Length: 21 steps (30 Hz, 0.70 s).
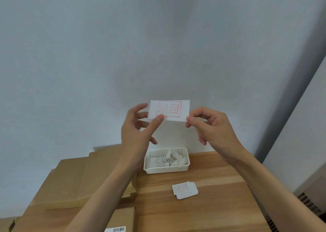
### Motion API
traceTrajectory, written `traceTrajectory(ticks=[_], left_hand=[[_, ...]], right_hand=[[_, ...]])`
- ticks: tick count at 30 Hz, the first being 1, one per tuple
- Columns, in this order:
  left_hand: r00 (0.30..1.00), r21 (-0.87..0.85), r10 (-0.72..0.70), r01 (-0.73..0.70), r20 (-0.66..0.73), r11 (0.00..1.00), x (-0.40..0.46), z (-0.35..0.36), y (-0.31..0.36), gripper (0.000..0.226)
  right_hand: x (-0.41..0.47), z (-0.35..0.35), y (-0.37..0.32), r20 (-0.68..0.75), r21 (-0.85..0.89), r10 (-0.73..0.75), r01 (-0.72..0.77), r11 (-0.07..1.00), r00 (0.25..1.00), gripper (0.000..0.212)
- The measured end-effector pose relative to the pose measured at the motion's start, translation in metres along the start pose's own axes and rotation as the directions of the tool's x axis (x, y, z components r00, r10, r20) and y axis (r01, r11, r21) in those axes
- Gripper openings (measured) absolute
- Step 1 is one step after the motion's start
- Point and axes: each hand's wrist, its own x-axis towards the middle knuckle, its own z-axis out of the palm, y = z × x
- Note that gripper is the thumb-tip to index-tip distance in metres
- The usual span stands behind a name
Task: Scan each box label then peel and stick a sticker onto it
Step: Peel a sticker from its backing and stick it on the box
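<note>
Head view: sticker [169, 110] between (raised) hands

Barcode label [115, 229] cropped at bottom edge.

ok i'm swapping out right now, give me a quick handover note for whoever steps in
Left hand: thumb and fingers pinch the lower left edge of the sticker, held up in front of the wall.
Right hand: pinches the sticker's lower right corner.
Sticker: white with a red stamp, apparently not yet separated from its backing.
Spare stickers lie in a small stack on the wooden table. The white basket behind them holds crumpled paper scraps.
Box with barcode label sits at the bottom edge, beside cardboard boxes on the left.
Left: finish peeling, stick it on the box. Scan status can't be told.
</note>
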Motion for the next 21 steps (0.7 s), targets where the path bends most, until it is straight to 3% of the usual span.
traceTrajectory(ticks=[3, 6, 9, 12, 21], left_hand=[[0.971, 0.205, 0.215, -0.191, -0.104, 0.960, 0.003, -0.008, -0.001, 0.042], [0.878, 0.346, 0.466, -0.474, 0.110, 0.810, -0.001, -0.004, 0.003, 0.017], [0.717, 0.411, 0.642, -0.689, 0.271, 0.597, -0.007, 0.006, 0.003, 0.014], [0.653, 0.419, 0.700, -0.744, 0.289, 0.520, -0.010, 0.011, 0.003, 0.016], [0.659, 0.380, 0.703, -0.742, 0.267, 0.552, -0.013, 0.005, 0.008, 0.016]], right_hand=[[0.001, -0.004, 0.001, 0.008, 0.004, -0.004, 0.004, 1.000, 1.000, 0.011], [0.001, -0.002, -0.001, 0.037, 0.008, -0.013, 0.013, 1.000, 0.999, 0.011], [0.000, 0.001, -0.005, 0.090, 0.018, -0.048, 0.047, 0.999, 0.995, 0.012], [-0.001, 0.003, -0.009, 0.124, 0.019, -0.095, 0.093, 0.995, 0.988, 0.015], [-0.008, 0.004, -0.015, 0.151, 0.023, -0.118, 0.116, 0.993, 0.981, 0.014]])
